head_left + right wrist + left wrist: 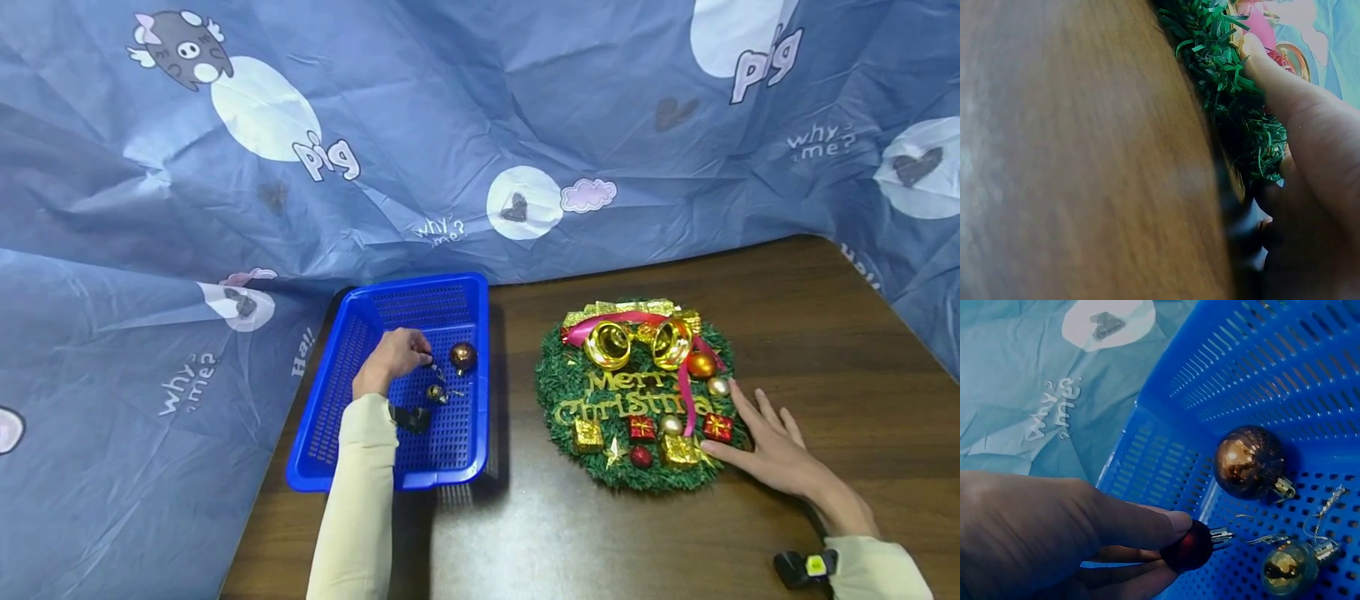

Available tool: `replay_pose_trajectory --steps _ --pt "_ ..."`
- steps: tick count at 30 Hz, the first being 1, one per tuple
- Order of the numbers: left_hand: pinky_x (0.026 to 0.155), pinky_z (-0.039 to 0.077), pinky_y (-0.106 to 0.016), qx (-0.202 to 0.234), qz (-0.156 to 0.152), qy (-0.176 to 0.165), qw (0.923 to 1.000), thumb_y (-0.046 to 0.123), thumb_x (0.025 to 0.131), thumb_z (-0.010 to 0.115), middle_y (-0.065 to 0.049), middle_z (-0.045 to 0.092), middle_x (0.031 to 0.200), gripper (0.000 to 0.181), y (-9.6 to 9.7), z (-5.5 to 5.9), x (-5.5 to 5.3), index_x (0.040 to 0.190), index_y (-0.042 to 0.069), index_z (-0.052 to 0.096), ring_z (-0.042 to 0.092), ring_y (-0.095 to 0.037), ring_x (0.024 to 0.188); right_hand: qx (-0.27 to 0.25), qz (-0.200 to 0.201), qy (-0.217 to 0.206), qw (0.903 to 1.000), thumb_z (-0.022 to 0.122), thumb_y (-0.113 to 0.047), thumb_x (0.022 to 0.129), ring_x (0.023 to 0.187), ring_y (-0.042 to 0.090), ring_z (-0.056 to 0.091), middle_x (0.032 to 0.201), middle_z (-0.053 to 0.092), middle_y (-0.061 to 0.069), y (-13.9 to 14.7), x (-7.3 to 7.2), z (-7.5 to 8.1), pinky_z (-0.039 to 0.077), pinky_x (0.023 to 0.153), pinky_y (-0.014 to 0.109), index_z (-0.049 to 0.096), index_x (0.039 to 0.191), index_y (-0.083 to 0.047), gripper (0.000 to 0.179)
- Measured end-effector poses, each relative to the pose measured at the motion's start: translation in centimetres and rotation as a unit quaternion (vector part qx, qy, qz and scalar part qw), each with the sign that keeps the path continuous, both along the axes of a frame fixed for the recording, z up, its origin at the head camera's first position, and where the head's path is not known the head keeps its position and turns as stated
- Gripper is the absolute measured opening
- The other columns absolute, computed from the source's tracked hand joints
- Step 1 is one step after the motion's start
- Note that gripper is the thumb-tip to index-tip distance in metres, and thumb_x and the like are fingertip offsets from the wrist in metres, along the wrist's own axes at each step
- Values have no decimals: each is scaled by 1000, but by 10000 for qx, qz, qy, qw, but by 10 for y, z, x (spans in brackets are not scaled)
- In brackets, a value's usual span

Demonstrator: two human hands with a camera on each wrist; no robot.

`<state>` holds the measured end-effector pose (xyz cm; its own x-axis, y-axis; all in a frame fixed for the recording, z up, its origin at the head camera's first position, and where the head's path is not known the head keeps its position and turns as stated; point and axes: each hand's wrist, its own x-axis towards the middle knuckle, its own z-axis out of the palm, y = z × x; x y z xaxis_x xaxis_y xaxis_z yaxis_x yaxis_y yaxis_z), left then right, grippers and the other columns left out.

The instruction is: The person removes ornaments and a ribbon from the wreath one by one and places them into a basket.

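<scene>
Left hand [1054,531], lower left in its wrist view, pinches a red ball [1190,549]; spread right hand [776,454], I guess, steadies the wreath [633,397].

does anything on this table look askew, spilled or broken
One small oddity: on the wreath, the pink ribbon hangs across the gold lettering, making part of it hard to read. It may be deliberate. Nothing else stands out; I see no spill or breakage.
</scene>
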<state>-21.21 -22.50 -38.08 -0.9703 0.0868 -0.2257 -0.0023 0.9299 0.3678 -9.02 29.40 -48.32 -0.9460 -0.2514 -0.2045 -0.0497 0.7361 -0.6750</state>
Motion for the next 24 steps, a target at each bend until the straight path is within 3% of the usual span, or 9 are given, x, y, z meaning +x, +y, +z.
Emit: replay_pose_trajectory --steps 5,24 --pt "85 50 -42 -105 -11 -83 9999 10 86 68 -11 69 97 11 -3 -6 0 96 6 69 62 -25 92 -9 22 19 10000 57 -51 90 140 52 -13 153 -2 35 0 0 -1 -23 106 64 -16 151 -21 100" --pt "91 50 -44 -474 136 -649 9967 14 87 66 -12 69 108 17 -12 -22 -4 102 7 71 63 -26 101 5 11 12 10000 56 -51 90 140 51 -14 152 -5 36 1 0 -2 -22 106 65 -16 151 -21 99"
